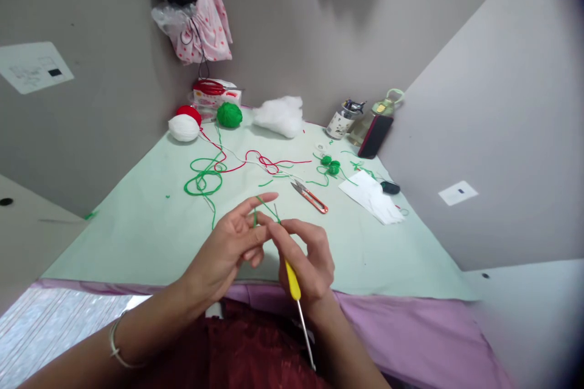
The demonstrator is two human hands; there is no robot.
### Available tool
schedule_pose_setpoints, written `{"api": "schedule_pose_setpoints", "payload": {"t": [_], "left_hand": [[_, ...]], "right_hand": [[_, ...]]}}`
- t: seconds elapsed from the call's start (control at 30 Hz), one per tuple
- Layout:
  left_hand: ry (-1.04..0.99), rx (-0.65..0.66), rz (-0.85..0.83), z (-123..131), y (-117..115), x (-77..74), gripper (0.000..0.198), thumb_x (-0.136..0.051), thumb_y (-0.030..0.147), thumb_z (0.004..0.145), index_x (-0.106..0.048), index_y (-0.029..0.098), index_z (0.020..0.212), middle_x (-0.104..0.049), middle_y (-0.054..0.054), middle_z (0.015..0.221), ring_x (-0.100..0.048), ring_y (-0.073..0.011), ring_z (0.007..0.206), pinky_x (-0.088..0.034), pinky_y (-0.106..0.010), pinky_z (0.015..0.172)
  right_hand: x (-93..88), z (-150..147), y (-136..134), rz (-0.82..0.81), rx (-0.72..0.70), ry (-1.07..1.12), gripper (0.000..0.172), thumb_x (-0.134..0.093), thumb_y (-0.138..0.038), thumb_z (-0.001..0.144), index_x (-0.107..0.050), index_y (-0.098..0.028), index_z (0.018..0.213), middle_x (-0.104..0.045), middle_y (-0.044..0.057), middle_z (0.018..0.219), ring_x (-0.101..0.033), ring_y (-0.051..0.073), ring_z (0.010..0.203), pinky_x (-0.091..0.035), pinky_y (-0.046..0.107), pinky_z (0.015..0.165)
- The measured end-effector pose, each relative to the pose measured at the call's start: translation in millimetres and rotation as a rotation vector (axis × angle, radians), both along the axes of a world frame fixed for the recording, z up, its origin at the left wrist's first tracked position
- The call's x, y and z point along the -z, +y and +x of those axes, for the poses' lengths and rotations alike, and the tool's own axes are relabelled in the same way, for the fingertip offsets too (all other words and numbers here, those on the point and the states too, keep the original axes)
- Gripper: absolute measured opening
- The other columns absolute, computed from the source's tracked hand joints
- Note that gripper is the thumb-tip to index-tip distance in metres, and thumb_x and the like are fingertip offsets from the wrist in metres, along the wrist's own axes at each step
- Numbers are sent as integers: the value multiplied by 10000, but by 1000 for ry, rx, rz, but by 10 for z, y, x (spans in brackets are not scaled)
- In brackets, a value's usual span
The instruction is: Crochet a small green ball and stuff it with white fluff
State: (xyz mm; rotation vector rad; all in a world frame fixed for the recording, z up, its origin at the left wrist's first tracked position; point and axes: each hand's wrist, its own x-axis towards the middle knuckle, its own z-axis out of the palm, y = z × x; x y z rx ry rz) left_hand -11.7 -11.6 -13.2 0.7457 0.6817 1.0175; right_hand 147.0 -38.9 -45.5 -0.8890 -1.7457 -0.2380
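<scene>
My right hand (306, 255) is closed around the yellow grip of a crochet hook (292, 279); one metal end points up past my fingertips and the other runs down toward my lap. Green yarn (265, 202) passes over the raised index finger of my left hand (235, 240) and stretches to the hook's upper tip. The left thumb and a finger are pinched close to that tip, meeting the right fingertips. Any small piece of work between them is hidden. Loose loops of green yarn (203, 182) lie on the table beyond my left hand.
Orange-handled thread snips (311, 197) lie just beyond my hands. Farther back are green (229, 115), white (184, 127) and red (190, 113) yarn balls and white stuffing (280, 117). At right are small green crocheted pieces (332, 165), white paper (371, 196) and a leaning phone (376, 136).
</scene>
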Motion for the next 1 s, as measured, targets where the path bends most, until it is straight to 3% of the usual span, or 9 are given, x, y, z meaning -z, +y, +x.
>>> {"api": "schedule_pose_setpoints", "payload": {"t": [0.1, 0.23, 0.37, 0.53, 0.6, 0.67, 0.73, 0.8, 1.0], "left_hand": [[-112, 77, -143, -26, 48, -18, 454, -895, 227, 806, -743, 141, 1225, -453, 108, 636, -193, 10, 453, -277, -102, 403], [-40, 39, -66, -30, 42, -58, 428, -887, 224, 816, -762, 197, 1224, -586, 59, 790, -229, 25, 454, -237, -105, 381], [68, -19, 49, 22, -17, -53, 463, -890, 259, 818, -757, 242, 1262, -654, 22, 901, -350, -2, 508, -286, -109, 397], [20, 28, -13, 25, 8, -6, 486, -900, 309, 805, -754, 204, 1256, -581, 56, 730, -252, -7, 462, -241, -135, 387], [-39, 90, -95, 2, 42, -13, 442, -892, 294, 810, -774, 166, 1216, -441, 98, 621, -165, -13, 466, -229, -133, 395], [-80, 105, -127, -14, 64, -32, 386, -885, 259, 809, -796, 148, 1168, -378, 108, 615, -129, -17, 484, -232, -128, 405], [-71, 69, -91, -9, 62, -52, 359, -881, 234, 805, -806, 172, 1150, -471, 77, 691, -168, -10, 491, -242, -127, 413], [-18, 35, -18, 13, 40, -61, 369, -885, 230, 798, -804, 210, 1158, -577, 39, 800, -259, -11, 507, -276, -132, 427], [94, 24, 84, 28, -7, -69, 382, -847, 315, 844, -788, 229, 1212, -637, -2, 914, -370, -42, 555, -388, -179, 489]], "right_hand": [[-29, 8, 4, -156, -84, 241, 307, -589, -99, 1000, -754, -261, 1203, -758, 77, 1013, -728, 200, 903, -616, 348, 766], [-189, 20, 24, -397, -253, 570, 230, -552, -184, 1041, -772, -244, 1005, -727, 30, 845, -664, 162, 699, -583, 335, 661], [-190, -13, 40, -387, -238, 476, 226, -591, -141, 1018, -779, -261, 1058, -763, 34, 907, -698, 163, 778, -596, 313, 680], [-49, -17, 4, -71, -24, 116, 432, -678, -72, 947, -742, -320, 1295, -763, 83, 1093, -734, 220, 987, -624, 360, 798], [-65, 12, 1, -118, -53, 194, 372, -662, -78, 962, -765, -301, 1240, -762, 78, 1067, -725, 207, 962, -611, 355, 800], [-122, 42, 12, -263, -153, 424, 274, -608, -106, 1005, -787, -280, 1120, -741, 40, 918, -698, 172, 843, -586, 335, 751], [-179, 57, 32, -386, -270, 618, 235, -581, -161, 1034, -789, -270, 1025, -702, 10, 813, -658, 151, 738, -561, 320, 695], [-205, 52, 52, -448, -340, 680, 197, -610, -210, 1028, -796, -260, 985, -721, 17, 837, -649, 147, 728, -551, 306, 659], [-157, 42, 95, -575, -379, 802, 169, -640, -279, 1017, -793, -223, 975, -776, 43, 901, -666, 133, 681, -576, 299, 655]]}}
